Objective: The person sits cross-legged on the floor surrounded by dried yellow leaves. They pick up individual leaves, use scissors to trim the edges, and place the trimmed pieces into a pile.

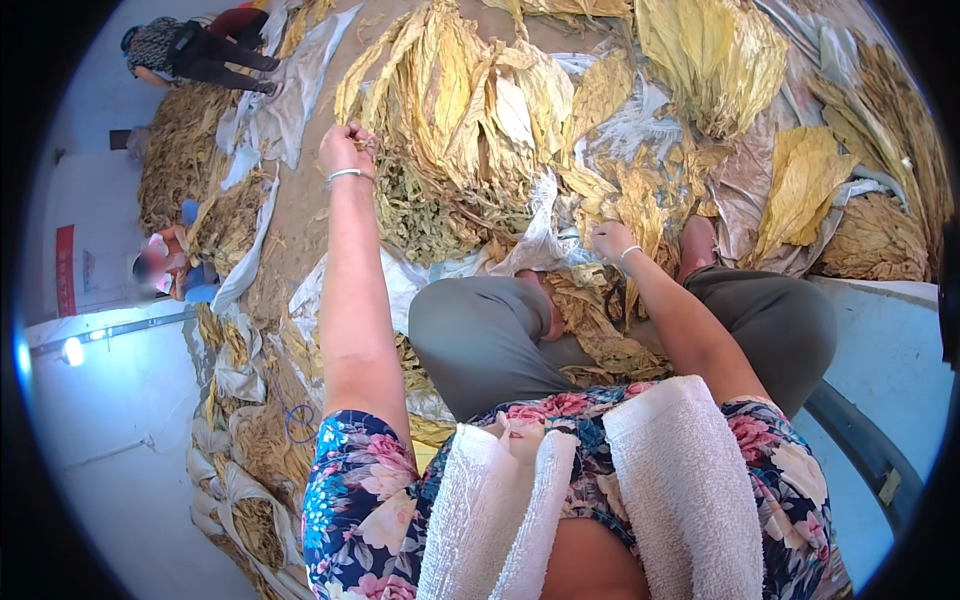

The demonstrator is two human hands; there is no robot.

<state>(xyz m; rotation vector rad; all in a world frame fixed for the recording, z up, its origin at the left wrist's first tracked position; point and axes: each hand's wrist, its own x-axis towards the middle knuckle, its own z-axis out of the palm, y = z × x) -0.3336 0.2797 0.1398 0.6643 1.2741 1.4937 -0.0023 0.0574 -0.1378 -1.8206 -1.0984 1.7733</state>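
Observation:
My left hand (349, 154) is stretched out to the left edge of a large heap of dried yellow tobacco leaves (450, 97). Its fingers are closed on a leaf's end, and a small brown bit shows between them. My right hand (611, 241) is low between my knees, beside crumpled yellow-brown leaves (641, 202) and a frayed white woven plastic sheet (544, 225). The fingers there are curled, and whether they grip anything is hidden. Below the big heap lies a pile of curled greenish-brown leaves (427, 214).
More leaf bundles (705, 60) lie at upper right, with a brown pile (874, 240) by the pale blue wall (870, 322). On the left, a person (191, 52) bends over a brown heap (180, 150), and another person (176, 262) sits near leaves. White sheets (300, 97) cover parts of the floor.

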